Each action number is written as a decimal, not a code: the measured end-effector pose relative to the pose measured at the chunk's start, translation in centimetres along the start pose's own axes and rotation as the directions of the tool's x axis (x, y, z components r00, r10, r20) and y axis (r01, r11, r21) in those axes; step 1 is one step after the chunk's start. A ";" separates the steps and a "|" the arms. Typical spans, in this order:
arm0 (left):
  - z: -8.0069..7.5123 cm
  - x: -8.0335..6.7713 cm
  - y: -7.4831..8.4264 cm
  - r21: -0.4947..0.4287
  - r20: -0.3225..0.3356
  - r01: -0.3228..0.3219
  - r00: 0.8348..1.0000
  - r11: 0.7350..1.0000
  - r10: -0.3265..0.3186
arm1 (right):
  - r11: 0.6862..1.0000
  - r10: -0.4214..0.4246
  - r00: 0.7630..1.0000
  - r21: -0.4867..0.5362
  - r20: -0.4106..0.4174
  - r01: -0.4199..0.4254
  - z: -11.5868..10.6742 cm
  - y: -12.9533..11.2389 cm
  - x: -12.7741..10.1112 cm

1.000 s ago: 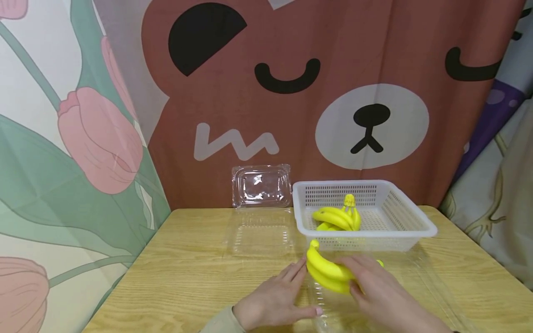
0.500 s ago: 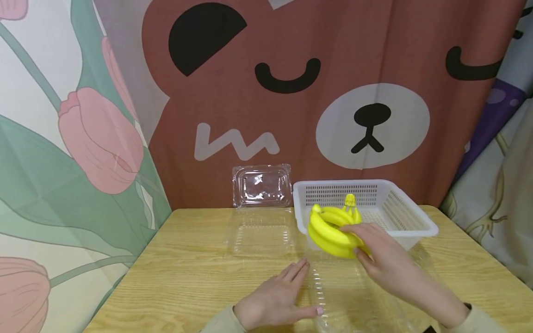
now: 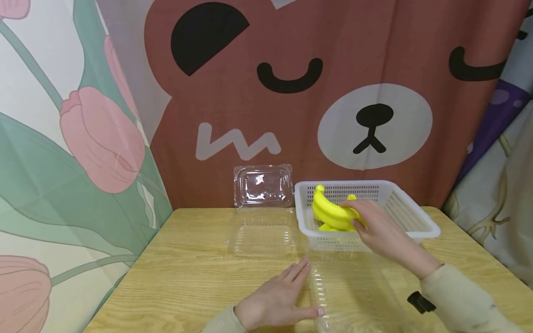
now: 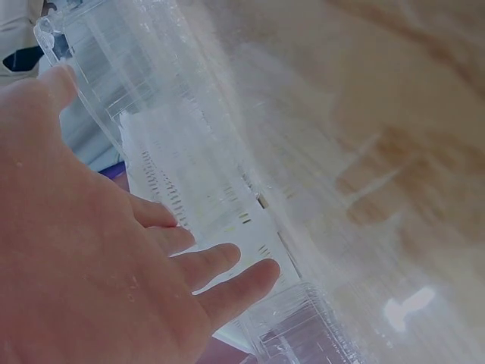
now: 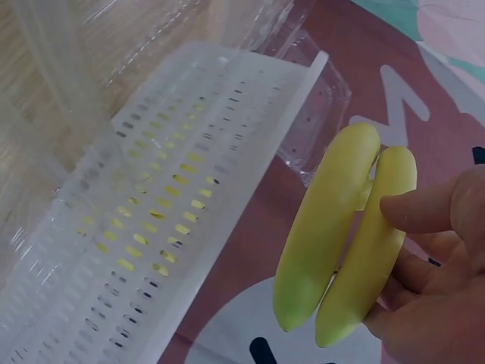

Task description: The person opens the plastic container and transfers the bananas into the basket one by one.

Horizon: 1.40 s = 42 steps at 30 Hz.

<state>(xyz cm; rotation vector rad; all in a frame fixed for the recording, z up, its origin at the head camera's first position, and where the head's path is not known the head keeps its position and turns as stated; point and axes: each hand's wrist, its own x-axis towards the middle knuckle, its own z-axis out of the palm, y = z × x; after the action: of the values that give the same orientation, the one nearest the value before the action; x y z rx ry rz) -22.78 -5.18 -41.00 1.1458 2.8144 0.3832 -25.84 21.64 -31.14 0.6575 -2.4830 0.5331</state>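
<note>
My right hand (image 3: 379, 233) grips a bunch of yellow bananas (image 3: 333, 213) over the white slotted basket (image 3: 426, 231). In the right wrist view, the thumb and fingers hold the bananas (image 5: 326, 235) by one side, above the basket's rim. More bananas (image 3: 329, 228) lie inside the basket, mostly hidden behind the held bunch; yellow also shows through the slots. My left hand (image 3: 275, 293) has its fingers extended at the left edge of a clear plastic container (image 3: 350, 289) on the table. Its fingers (image 4: 235, 292) are straight and spread beside the clear plastic.
Another clear clamshell container (image 3: 262, 238) stands at the back of the wooden table (image 3: 183, 273), its lid (image 3: 263, 185) raised against the bear-patterned curtain (image 3: 233, 101). A small black object (image 3: 420, 302) shows by the right sleeve (image 3: 462, 293).
My right hand has lifted the banana bunch from over the near clear container and carried it away from me to above the basket. The left hand has stayed in place.
</note>
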 end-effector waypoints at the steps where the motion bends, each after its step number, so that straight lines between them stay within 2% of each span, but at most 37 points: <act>1: 0.0 0.0 0.0 0.001 0.000 0.002 1.000 1.000 -0.002 | 1.000 0.009 1.000 -0.009 0.012 -0.009 0.1 0.2 0.3; 6: 0.0 0.0 0.0 0.003 -0.005 0.000 1.000 1.000 0.000 | 0.998 0.064 0.995 -0.025 0.077 -0.062 1.2 1.3 1.6; 11: 0.0 0.0 0.1 -0.006 0.005 0.006 1.000 1.000 -0.006 | 0.995 0.098 0.988 0.007 0.123 -0.100 2.4 2.7 2.4; 20: 0.1 0.1 0.2 0.015 -0.004 -0.001 1.000 1.000 0.001 | 0.994 0.080 0.986 0.059 0.145 -0.089 4.2 4.2 2.7; 27: 0.0 0.1 0.2 0.002 -0.003 0.000 1.000 1.000 0.000 | 0.988 0.125 0.975 0.068 0.181 -0.140 4.9 4.4 2.9; 33: 0.0 0.1 0.2 0.007 -0.010 0.003 1.000 1.000 -0.003 | 0.989 0.127 0.974 0.058 0.187 -0.140 5.2 4.7 2.8; 42: 0.2 0.1 0.0 -0.005 -0.006 0.010 1.000 1.000 -0.010 | 0.963 0.238 0.939 0.069 0.247 -0.262 4.9 4.2 2.9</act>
<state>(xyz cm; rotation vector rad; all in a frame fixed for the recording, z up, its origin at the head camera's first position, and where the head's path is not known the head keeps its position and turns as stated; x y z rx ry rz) -22.77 -5.09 -41.16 1.1313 2.8213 0.3932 -32.15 21.69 -34.36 0.4669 -2.8023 0.7165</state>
